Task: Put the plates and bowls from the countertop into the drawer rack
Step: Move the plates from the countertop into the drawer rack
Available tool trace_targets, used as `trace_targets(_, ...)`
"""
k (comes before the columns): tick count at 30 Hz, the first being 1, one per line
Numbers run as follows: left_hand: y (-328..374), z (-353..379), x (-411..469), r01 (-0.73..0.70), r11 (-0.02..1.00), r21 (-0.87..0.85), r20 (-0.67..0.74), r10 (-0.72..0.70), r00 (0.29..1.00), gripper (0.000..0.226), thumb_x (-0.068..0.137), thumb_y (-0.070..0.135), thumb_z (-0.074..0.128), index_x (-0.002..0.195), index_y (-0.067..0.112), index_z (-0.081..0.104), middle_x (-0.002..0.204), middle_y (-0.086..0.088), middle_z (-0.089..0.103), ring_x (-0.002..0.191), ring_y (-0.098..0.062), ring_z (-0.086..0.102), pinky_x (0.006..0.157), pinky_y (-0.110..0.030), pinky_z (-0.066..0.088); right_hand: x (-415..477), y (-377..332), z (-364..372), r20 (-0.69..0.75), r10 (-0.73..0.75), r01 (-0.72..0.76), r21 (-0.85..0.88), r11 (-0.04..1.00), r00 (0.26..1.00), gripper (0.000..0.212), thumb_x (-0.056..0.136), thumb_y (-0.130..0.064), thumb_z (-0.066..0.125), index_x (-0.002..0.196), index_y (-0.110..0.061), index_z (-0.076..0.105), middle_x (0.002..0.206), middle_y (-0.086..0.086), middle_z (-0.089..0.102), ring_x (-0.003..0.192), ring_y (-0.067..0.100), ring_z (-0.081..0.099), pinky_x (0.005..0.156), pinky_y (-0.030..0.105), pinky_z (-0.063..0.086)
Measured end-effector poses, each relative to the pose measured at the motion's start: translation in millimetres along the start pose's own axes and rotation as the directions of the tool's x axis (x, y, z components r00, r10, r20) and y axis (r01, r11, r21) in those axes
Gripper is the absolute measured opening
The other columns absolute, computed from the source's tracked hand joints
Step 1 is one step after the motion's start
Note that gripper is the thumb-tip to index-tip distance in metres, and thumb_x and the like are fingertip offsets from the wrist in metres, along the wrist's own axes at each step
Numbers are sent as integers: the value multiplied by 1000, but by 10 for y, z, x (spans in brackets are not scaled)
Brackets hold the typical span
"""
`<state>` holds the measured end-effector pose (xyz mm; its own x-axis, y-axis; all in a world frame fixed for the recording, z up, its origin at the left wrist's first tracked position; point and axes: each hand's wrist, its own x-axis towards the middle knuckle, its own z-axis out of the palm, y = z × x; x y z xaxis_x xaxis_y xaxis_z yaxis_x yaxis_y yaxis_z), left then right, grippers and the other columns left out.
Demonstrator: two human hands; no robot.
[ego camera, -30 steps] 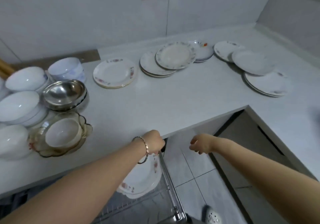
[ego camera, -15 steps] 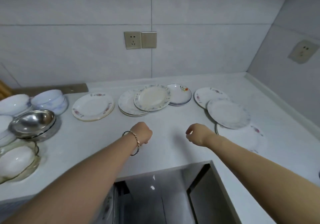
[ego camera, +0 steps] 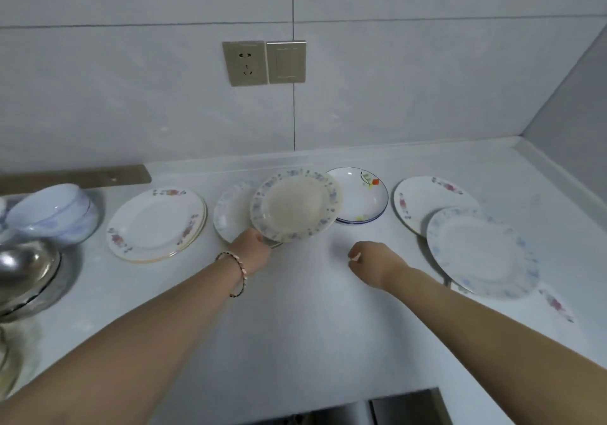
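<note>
Several plates lie along the back of the white countertop (ego camera: 295, 326). My left hand (ego camera: 251, 250) touches the near rim of a blue-patterned plate (ego camera: 295, 206) that rests tilted on a stack of plates (ego camera: 230, 214); whether the fingers grip it is unclear. My right hand (ego camera: 372, 260) hovers over bare counter, fingers curled, holding nothing. A floral plate stack (ego camera: 156, 224) lies to the left, a shallow white dish (ego camera: 361, 194) behind, and more plates (ego camera: 479, 254) to the right. Bowls (ego camera: 52, 214) stand at far left. The drawer rack is out of sight.
A steel bowl (ego camera: 26, 267) sits at the left edge. A wall socket and switch (ego camera: 262, 61) are on the tiled wall behind. The counter turns a corner at the right. A dark cabinet opening (ego camera: 394, 408) shows below the counter's front edge.
Both hands rose from the drawer below the counter and reached forward over the countertop. My left hand has arrived at the blue-patterned plate's rim. The camera tilted up.
</note>
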<state>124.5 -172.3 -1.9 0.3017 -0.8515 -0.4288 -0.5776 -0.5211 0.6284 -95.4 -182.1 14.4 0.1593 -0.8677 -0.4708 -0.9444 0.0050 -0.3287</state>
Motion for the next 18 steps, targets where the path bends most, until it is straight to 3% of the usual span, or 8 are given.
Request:
trace_targets(1,61,-34,207,2,1000,-3,-5,-2,1000,21,89,4,45,70,13,46,71,-6,49,79,-26,53,70,-30,40,168,-38,-53,13,20,-20,-16,1000,1000,40,95,-26,42,132,-16,48,136,5,52,125,24,50,100,31,42)
trace_targets(2,117,-70,408,16,1000,-3,0,-16,1000,10,88,5,47,81,9,52,81,-10,55,89,-28,54,76,-32,41,359,-65,-102,19,40,-40,-24,999,999,41,95,-27,42,134,-15,46,137,5,52,126,24,49,100,31,41)
trace_targets(3,149,-93,631,41,999,-5,-9,-41,999,16,88,8,50,103,3,54,100,-16,60,101,-32,56,85,-35,44,544,-101,-155,23,68,-68,-18,998,997,42,95,-27,42,135,-13,44,136,6,52,125,25,50,100,32,42)
trace_targets(4,176,-104,845,86,996,1,-7,-86,996,37,87,11,52,122,0,47,118,-19,57,112,-35,54,92,-37,45,735,-133,-198,28,96,-96,6,995,995,43,95,-28,42,134,-11,43,135,8,52,123,27,50,99,33,42)
trace_targets(6,207,-113,1204,165,986,5,27,-165,986,55,86,15,55,135,0,35,136,-21,46,123,-37,49,98,-38,43,1126,-184,-242,37,164,-167,119,979,986,45,95,-30,41,133,-6,39,133,12,52,120,30,51,100,36,43)
trace_targets(10,160,-5,1731,255,964,75,20,-257,966,53,88,18,53,134,-3,36,141,-23,42,130,-37,43,105,-37,38,1754,-240,-199,29,326,-302,460,835,945,59,92,-37,50,136,-1,36,124,18,59,107,33,59,100,42,46)
trace_targets(13,70,74,1908,276,957,89,-5,-277,961,47,89,14,51,131,-6,43,139,-24,45,130,-36,44,107,-36,38,1973,-256,-61,35,378,-311,642,701,925,43,92,-28,49,125,1,51,115,23,64,103,38,62,97,49,49)
trace_targets(18,-88,89,1921,276,950,-146,-13,-281,960,33,78,-3,62,110,-13,62,112,-28,65,107,-38,62,78,-32,47,1920,-253,26,-39,366,-247,672,698,930,32,92,-16,47,113,4,60,97,19,64,103,40,61,94,51,50)
